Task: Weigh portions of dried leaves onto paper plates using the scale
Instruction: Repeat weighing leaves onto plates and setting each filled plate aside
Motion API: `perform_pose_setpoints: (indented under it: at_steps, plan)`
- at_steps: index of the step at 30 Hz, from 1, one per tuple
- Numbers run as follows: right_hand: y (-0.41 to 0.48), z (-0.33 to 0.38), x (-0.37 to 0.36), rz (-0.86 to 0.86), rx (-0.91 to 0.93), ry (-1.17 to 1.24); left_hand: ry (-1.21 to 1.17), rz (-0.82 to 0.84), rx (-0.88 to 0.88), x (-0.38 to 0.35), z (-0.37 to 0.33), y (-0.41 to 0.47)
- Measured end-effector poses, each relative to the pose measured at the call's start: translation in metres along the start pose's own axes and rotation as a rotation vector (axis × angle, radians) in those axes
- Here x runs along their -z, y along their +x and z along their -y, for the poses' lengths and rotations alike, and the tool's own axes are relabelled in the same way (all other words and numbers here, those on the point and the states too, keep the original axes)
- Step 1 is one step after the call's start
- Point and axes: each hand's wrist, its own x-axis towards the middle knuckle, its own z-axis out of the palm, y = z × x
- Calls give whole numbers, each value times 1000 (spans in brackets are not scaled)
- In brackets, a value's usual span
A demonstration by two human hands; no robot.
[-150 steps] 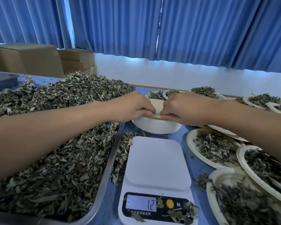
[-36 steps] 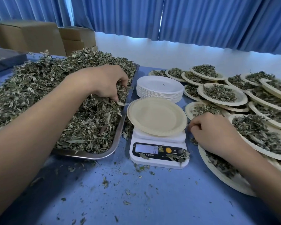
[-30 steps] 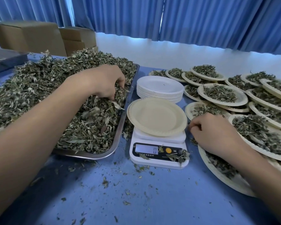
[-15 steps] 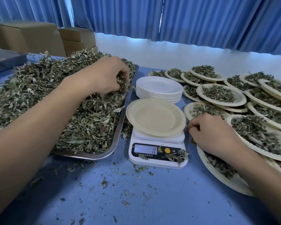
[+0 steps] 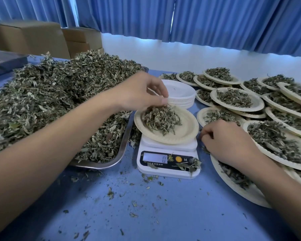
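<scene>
A white digital scale (image 5: 167,164) stands on the blue table, and its display reads 0. On it sits a beige paper plate (image 5: 189,131) with a clump of dried leaves (image 5: 161,120). My left hand (image 5: 141,93) hovers over the plate's far left side, its thumb and curled fingers pinching the top of that clump. My right hand (image 5: 231,141) rests loosely curled just right of the scale and holds nothing. A big heap of dried leaves (image 5: 59,94) fills the metal tray (image 5: 123,146) on the left.
A stack of white paper plates (image 5: 181,94) stands behind the scale. Several filled plates (image 5: 236,98) overlap across the right side. Cardboard boxes (image 5: 28,37) sit at the back left. Leaf crumbs (image 5: 111,193) litter the near table.
My left hand scooped leaves from the tray, lifted them and carried them right over the plate, which now holds a clump. My right hand stayed beside the scale.
</scene>
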Motion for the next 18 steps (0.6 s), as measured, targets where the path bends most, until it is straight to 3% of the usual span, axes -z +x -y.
perform_pose_setpoints:
  at_steps: [3, 6, 8, 12, 18]
  plan:
    - [0, -1, -1, -7, 4, -4, 137, -125, 22, 19, 3, 3]
    - [1, -1, -1, -7, 5, -2, 549, 146, 223, 39, 19, 3]
    - [2, -2, -2, -8, 9, -2, 697, 325, 348, 44, 29, 1]
    - [2, -3, -3, -24, 12, -10, 714, 534, 463, 41, 39, -1]
    - [4, -6, -6, -35, 23, -8, 789, 576, 380, 30, 40, 0]
